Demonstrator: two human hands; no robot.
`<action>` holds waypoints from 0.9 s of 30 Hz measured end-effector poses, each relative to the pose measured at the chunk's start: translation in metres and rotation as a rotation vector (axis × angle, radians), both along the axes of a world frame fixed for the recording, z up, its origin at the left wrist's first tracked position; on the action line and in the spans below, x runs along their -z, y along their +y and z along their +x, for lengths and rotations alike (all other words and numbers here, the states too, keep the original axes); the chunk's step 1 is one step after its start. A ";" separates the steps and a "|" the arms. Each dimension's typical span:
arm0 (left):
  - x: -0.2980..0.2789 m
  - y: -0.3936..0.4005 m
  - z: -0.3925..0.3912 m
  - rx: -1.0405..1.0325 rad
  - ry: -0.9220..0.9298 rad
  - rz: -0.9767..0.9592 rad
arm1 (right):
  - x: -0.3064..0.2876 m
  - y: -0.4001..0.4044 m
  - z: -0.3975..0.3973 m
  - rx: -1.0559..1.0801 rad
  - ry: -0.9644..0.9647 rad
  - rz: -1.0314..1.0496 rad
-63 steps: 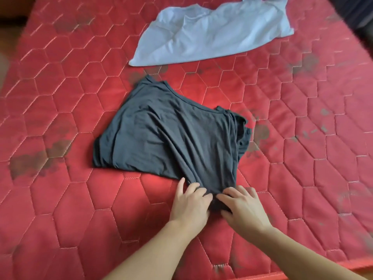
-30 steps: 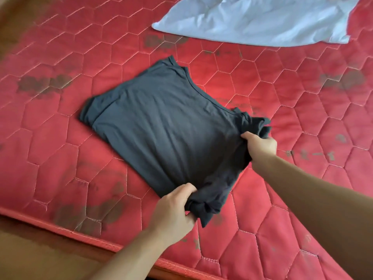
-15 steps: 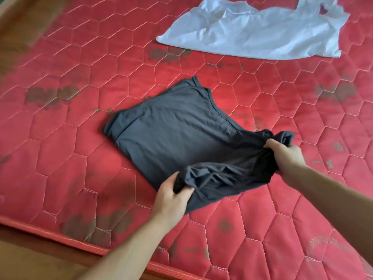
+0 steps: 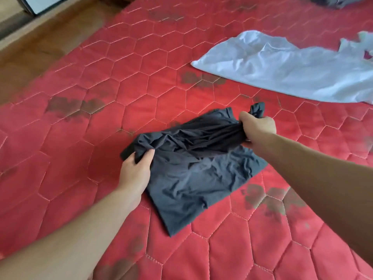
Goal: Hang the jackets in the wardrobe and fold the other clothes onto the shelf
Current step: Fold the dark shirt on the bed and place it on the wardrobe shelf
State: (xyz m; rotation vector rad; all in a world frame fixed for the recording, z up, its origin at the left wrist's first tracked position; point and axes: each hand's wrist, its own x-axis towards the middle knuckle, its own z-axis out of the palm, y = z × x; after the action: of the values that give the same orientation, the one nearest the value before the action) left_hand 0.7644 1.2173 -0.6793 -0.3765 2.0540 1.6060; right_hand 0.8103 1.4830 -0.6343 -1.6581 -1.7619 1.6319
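Note:
A dark grey T-shirt (image 4: 193,174) lies partly folded on the red quilted mattress (image 4: 101,122). My left hand (image 4: 135,172) grips the bunched fabric at the shirt's left corner. My right hand (image 4: 257,128) clutches the gathered cloth at its far right corner, with a tuft sticking out above the fist. The edge between my hands is lifted and doubled over the rest of the shirt, which stays flat on the mattress.
A white garment (image 4: 282,69) is spread out at the back right of the mattress. A dark grey piece of clothing (image 4: 333,1) shows at the top right edge. Wooden floor (image 4: 30,47) runs along the mattress's left side.
Both hands have carried the shirt's near edge up and over toward the far side, folding the shirt on itself. The view has swung left, showing more floor.

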 end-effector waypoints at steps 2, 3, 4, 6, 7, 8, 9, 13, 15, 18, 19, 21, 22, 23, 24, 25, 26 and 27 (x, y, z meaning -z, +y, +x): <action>0.004 -0.001 -0.019 -0.036 -0.064 0.037 | 0.004 -0.001 -0.019 -0.018 0.024 -0.066; 0.004 -0.001 -0.027 -0.054 -0.089 0.043 | 0.008 -0.002 -0.026 -0.027 0.059 -0.133; 0.004 -0.001 -0.033 -0.081 -0.086 0.025 | 0.014 -0.003 -0.029 -0.034 0.084 -0.196; 0.007 0.000 -0.039 -0.121 0.051 -0.116 | 0.027 -0.006 -0.028 -0.026 0.101 -0.143; 0.005 0.002 -0.037 -0.112 0.167 -0.207 | 0.036 -0.007 -0.022 -0.050 0.087 0.033; 0.001 0.003 -0.034 -0.080 0.310 -0.278 | 0.043 -0.010 -0.014 -0.125 0.068 0.261; 0.002 0.003 -0.031 -0.013 0.479 -0.329 | 0.049 -0.015 -0.005 -0.234 0.076 0.467; 0.012 0.016 -0.028 0.510 0.971 -0.582 | 0.070 -0.036 0.008 -0.821 0.062 0.961; 0.016 0.026 -0.038 0.660 0.979 -0.703 | 0.072 -0.040 -0.004 -0.938 -0.002 1.030; 0.025 0.026 -0.060 0.691 0.976 -0.694 | 0.068 -0.037 -0.022 -0.973 -0.021 1.049; 0.025 0.023 -0.066 0.674 1.022 -0.652 | 0.068 -0.032 -0.026 -1.001 -0.036 1.073; 0.024 0.019 -0.074 0.646 1.056 -0.585 | 0.067 -0.019 -0.033 -1.088 -0.070 1.153; 0.023 0.017 -0.076 0.632 1.031 -0.572 | 0.067 -0.011 -0.035 -1.138 -0.083 1.188; 0.021 0.016 -0.078 0.605 0.976 -0.577 | 0.066 -0.006 -0.036 -1.187 -0.089 1.219; 0.021 0.016 -0.081 0.564 0.900 -0.594 | 0.067 -0.001 -0.037 -1.225 -0.087 1.256; 0.022 0.014 -0.085 0.522 0.823 -0.610 | 0.067 0.003 -0.038 -1.242 -0.080 1.299; 0.025 0.013 -0.089 0.501 0.761 -0.616 | 0.068 0.008 -0.041 -1.233 -0.071 1.336; 0.027 0.013 -0.091 0.492 0.729 -0.613 | 0.068 0.011 -0.043 -1.201 -0.075 1.339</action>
State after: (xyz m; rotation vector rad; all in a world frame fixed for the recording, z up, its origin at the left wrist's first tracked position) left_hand 0.6735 1.2299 -0.7067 0.5772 2.8619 0.8404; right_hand 0.7670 1.4941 -0.7023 0.0278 -2.9629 0.1064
